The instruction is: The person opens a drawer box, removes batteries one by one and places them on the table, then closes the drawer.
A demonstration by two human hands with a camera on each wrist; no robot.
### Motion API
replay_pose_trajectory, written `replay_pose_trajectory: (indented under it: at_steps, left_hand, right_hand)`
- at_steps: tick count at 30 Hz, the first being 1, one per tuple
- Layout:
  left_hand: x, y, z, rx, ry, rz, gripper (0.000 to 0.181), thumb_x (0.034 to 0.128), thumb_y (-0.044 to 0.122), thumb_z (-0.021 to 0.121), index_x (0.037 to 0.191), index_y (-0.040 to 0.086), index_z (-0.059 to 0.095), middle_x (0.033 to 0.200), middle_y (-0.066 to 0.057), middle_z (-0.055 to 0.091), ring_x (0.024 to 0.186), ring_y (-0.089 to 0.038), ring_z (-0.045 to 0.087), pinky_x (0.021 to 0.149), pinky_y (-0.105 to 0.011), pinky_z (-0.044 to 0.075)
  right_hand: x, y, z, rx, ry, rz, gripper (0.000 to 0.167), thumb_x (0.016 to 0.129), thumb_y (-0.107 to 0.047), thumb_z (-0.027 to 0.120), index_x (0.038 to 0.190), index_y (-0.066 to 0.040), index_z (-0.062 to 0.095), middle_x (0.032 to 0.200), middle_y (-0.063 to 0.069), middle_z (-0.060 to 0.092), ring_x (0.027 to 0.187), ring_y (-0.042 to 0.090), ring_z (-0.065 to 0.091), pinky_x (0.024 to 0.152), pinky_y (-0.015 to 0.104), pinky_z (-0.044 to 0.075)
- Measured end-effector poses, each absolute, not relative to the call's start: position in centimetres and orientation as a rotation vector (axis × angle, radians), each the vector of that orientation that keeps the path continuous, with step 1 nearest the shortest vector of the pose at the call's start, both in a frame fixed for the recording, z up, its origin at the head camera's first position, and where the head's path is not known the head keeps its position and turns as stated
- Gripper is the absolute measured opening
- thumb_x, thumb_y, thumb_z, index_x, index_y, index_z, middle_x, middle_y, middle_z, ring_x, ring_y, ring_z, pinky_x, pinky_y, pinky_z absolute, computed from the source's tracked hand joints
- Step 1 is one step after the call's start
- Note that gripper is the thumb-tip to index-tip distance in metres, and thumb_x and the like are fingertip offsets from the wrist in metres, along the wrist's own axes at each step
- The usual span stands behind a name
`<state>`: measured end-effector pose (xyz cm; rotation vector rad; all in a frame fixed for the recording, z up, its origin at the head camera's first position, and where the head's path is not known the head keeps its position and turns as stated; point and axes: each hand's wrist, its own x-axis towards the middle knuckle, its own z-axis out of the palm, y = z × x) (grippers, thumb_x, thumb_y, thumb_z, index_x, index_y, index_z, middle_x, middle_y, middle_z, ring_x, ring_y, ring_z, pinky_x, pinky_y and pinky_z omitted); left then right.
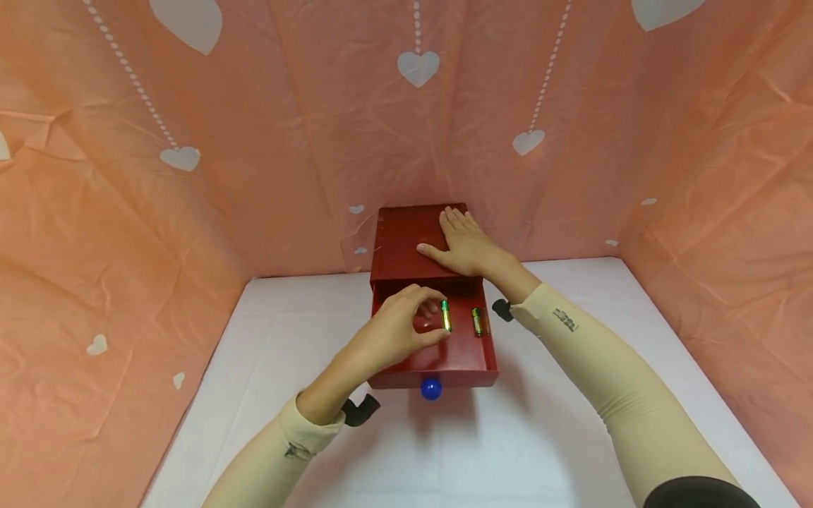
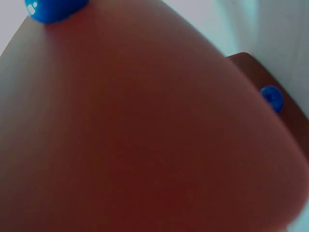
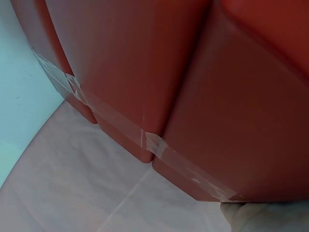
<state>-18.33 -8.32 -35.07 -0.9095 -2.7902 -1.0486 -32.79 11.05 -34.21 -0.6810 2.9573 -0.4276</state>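
My left hand point(image 1: 400, 328) is over the pulled-out top drawer point(image 1: 466, 360) of a red cabinet. Between its thumb and fingertips it pinches a green and gold battery point(image 1: 447, 315), held upright in the head view. A second battery point(image 1: 477, 322) lies along the drawer's right side. The right hand point(image 1: 466, 243) rests flat on the cabinet top point(image 1: 406, 240), fingers straight and thumb spread. A blue round knob point(image 1: 430, 389) sits on the drawer's front. In the left wrist view, the drawer's blurred underside point(image 2: 145, 121) fills most of the picture and hides the hand.
A lower blue knob point(image 2: 273, 98) shows on another drawer front. Clear tape point(image 3: 120, 128) runs across the stacked red units in the right wrist view. The cabinet stands on a white-covered table point(image 1: 305, 317) against an orange cloth point(image 1: 305, 141) with white hearts.
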Motion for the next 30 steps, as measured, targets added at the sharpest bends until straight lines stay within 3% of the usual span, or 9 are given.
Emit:
replay_pose_trajectory:
  at_steps: [10, 24, 30]
  left_hand:
    - [-18.2, -10.7, -34.5, -0.897, -2.696, -1.172, 0.049, 0.0893, 0.019, 0.091, 0.131, 0.006, 0.068, 0.113, -0.009, 0.067, 0.109, -0.029, 0.068, 0.099, -0.048, 0.058]
    - [-18.6, -14.4, -33.7, -0.812, -2.639, -1.149, 0.051, 0.0890, 0.015, 0.090, 0.134, 0.006, 0.067, 0.114, -0.003, 0.067, 0.110, -0.021, 0.068, 0.104, -0.044, 0.055]
    - [-19.0, -16.3, -33.5, -0.768, -2.661, -1.121, 0.053, 0.0897, 0.014, 0.090, 0.137, 0.008, 0.067, 0.117, -0.005, 0.067, 0.114, -0.024, 0.068, 0.107, -0.049, 0.053]
  right_hand:
    - [-32.5, 10.9, -34.2, -0.665, 2.960, -0.417, 0.098, 0.109, -0.066, 0.040, 0.168, 0.007, 0.010, 0.177, 0.026, 0.005, 0.166, 0.038, 0.000, 0.134, 0.046, -0.004]
    - [-32.6, 10.9, -34.1, -0.663, 2.950, -0.435, 0.098, 0.109, -0.066, 0.041, 0.168, 0.007, 0.011, 0.177, 0.026, 0.005, 0.166, 0.037, 0.000, 0.134, 0.045, -0.005]
    - [-32.7, 10.9, -34.1, -0.669, 2.956, -0.430, 0.098, 0.109, -0.066, 0.041, 0.168, 0.007, 0.012, 0.177, 0.025, 0.006, 0.166, 0.037, 0.000, 0.134, 0.045, -0.005]
